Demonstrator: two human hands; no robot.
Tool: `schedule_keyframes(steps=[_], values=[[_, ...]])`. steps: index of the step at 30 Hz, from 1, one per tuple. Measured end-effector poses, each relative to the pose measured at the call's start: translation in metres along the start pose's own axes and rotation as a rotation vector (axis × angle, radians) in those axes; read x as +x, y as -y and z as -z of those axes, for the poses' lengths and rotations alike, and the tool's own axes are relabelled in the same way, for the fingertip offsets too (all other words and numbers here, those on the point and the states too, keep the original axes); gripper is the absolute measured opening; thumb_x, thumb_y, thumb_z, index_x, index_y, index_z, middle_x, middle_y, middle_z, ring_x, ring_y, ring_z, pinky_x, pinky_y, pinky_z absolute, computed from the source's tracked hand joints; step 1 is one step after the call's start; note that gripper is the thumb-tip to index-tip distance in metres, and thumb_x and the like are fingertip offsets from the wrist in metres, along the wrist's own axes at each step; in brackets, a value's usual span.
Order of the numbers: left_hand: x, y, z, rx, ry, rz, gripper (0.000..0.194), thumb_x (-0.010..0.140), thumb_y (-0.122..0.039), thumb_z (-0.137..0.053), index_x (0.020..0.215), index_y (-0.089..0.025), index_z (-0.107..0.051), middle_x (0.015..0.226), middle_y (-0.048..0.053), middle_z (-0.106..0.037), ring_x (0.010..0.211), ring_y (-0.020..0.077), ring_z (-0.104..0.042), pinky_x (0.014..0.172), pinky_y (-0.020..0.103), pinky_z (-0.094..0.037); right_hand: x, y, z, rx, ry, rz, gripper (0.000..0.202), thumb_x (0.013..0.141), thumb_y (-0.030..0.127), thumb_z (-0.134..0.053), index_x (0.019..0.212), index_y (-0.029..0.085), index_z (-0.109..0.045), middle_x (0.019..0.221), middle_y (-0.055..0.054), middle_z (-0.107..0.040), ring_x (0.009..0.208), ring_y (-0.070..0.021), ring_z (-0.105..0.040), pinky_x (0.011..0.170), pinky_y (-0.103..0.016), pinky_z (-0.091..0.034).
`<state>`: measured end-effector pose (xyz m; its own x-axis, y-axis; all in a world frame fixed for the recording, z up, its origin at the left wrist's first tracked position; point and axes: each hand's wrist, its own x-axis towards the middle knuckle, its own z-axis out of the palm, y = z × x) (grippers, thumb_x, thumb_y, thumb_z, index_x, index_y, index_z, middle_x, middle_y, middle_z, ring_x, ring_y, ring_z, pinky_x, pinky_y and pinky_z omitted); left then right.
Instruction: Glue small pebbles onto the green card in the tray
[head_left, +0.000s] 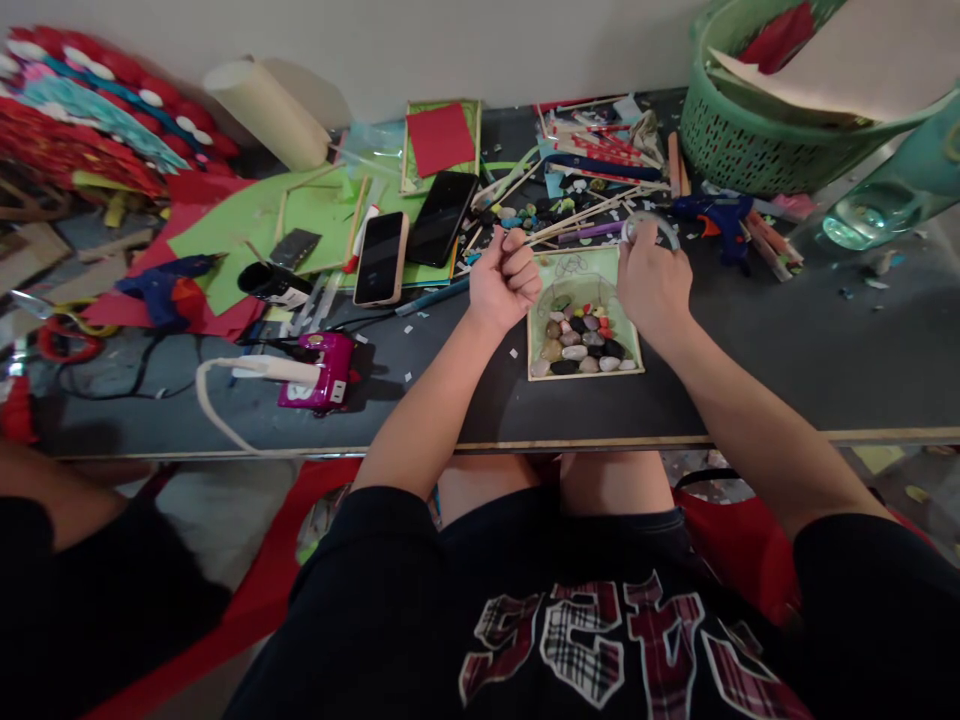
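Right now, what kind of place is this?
It looks like a craft table, though I can't tell whether it's at home or in a workshop. The clues are two blue glue guns, green paper and a small framed panel with pebbles.

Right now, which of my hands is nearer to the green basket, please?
Right. Your right hand is at the right side of the tray with stones; the green basket stands ahead and rightward. Your left hand is farther, at the tray's left side.

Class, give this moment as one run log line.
left hand: curled, contents unclear | right hand: holding clear ring | between hands: framed panel with pebbles
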<state>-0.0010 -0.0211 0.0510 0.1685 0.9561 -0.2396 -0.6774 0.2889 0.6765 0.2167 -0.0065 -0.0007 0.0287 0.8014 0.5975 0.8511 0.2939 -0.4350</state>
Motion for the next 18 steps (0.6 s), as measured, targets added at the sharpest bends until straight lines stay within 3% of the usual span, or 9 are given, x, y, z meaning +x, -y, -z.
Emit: schedule_keyframes(steps=[6,10,13,16,18], values=[[0.008,0.004,0.007,0.119,-0.019,-0.064,0.053,0.112,-0.052,-0.028,0.077,-0.024,-0.056,0.051,-0.005,-0.037,0.039,0.0085,-0.035,0.042,0.022,-0.036,0.0,0.018,0.005,0.169,0.211,0.124,0.027,0.104,0.044,-0.051,0.118,0.023,-0.063,0.079,-0.003,-0.071,0.076,-0.02,-0.067,0.092,-0.038,-0.051],[0.028,0.021,0.021,0.347,0.025,-0.266,0.032,0.101,-0.05,-0.064,0.081,-0.024,-0.062,0.072,-0.003,-0.06,0.061,0.0094,-0.056,0.063,0.024,-0.049,0.003,0.015,0.0,0.204,0.223,0.169,0.027,0.103,0.042,-0.052,0.118,0.023,-0.064,0.086,-0.005,-0.074,0.084,-0.0229,-0.069,0.096,-0.041,-0.051],[0.04,0.034,0.032,0.612,0.111,-0.482,0.041,0.079,-0.057,-0.086,0.078,-0.022,-0.063,0.083,0.0,-0.068,0.08,0.0134,-0.065,0.079,0.027,-0.052,0.007,0.01,-0.001,0.261,0.217,0.218,0.029,0.103,0.044,-0.052,0.117,0.022,-0.066,0.086,-0.006,-0.075,0.091,-0.025,-0.07,0.098,-0.044,-0.051],[0.045,0.039,0.042,0.861,0.169,-0.634,0.058,0.081,-0.076,-0.073,0.108,-0.024,-0.071,0.111,0.007,-0.076,0.103,0.0207,-0.07,0.09,0.033,-0.054,0.01,0.011,0.004,0.36,0.271,0.241,0.036,0.105,0.045,-0.049,0.125,0.022,-0.067,0.089,-0.007,-0.077,0.097,-0.0258,-0.071,0.101,-0.046,-0.052],[0.046,0.039,0.048,1.04,0.181,-0.727,0.07,0.087,-0.081,-0.061,0.135,-0.031,-0.061,0.134,0.01,-0.071,0.115,0.0233,-0.069,0.09,0.034,-0.055,0.011,0.013,0.007,0.415,0.317,0.253,0.041,0.106,0.045,-0.046,0.135,0.022,-0.064,0.096,-0.009,-0.079,0.105,-0.0272,-0.072,0.105,-0.048,-0.051]])
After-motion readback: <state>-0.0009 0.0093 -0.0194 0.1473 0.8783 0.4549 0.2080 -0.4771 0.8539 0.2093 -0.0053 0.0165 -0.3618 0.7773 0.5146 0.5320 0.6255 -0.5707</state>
